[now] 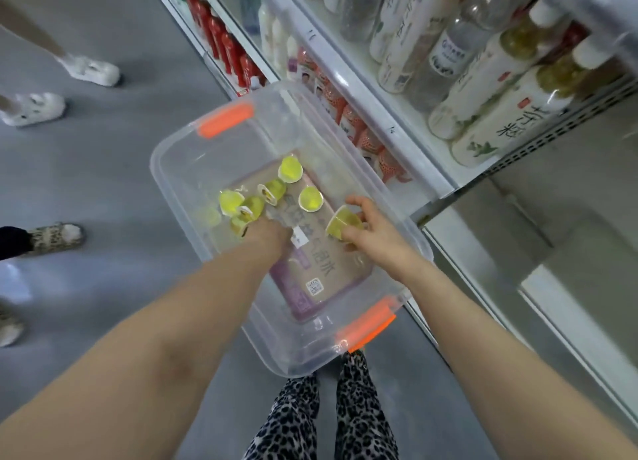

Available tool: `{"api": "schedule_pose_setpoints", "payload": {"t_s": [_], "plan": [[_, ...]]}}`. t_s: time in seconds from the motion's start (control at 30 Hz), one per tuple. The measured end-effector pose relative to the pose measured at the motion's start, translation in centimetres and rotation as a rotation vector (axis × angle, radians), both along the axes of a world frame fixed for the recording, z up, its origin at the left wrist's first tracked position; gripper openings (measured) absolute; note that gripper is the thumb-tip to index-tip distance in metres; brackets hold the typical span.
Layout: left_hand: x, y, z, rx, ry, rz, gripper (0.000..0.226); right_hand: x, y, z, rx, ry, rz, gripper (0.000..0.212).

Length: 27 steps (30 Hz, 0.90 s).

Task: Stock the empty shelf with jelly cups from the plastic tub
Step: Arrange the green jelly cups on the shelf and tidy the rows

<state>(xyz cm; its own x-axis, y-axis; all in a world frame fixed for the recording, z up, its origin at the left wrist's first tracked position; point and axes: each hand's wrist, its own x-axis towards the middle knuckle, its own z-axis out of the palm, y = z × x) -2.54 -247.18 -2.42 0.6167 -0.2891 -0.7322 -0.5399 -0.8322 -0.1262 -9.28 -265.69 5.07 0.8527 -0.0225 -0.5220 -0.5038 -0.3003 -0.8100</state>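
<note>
Plastic tub (179, 169); right fingers (357, 202) round jelly cup (343, 225) near rim; left fingers' (257, 225) state unclear

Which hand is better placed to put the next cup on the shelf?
Right. The right hand grips a jelly cup and is nearer the empty shelf; the left hand reaches among loose cups in the plastic tub.

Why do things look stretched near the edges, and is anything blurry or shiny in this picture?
Head view: the wide-angle lens stretches the forearms toward the corners and slants the shelf rail. The bottles at upper right look soft and smeared. The clear plastic tub shows pale glare along its far rim. The right hand and its jelly cup are slightly blurred. The light is even and the shadows are faint.
</note>
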Motion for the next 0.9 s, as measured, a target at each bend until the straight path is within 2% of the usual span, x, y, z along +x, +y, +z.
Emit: {"api": "schedule_pose_setpoints", "payload": {"t_s": [0.2,0.47,0.67,0.77,0.9], "plan": [[0.4,-0.5,3.7,-0.264,-0.098,0.088,0.045,-1.0,0.3,2.9,0.016,-0.134,-0.014,0.036],[-2.0,-0.1,9.1,-0.916,-0.283,0.305,0.057,-5.0,-2.0,8.2,-0.057,-0.398,-0.169,0.034],[-7.4,-3.1,16.1,-1.255,-0.246,0.484,0.041,-11.3,-6.3,12.2,-0.113,-0.536,-0.355,0.033],[-10.7,-5.9,18.8,-1.386,-0.200,0.540,0.041,-15.3,-8.9,14.2,-0.118,-0.583,-0.447,0.033],[-16.7,-11.8,21.3,-1.515,-0.155,0.519,0.043,-23.2,-13.5,16.7,-0.223,-0.666,-0.585,0.033]]}}
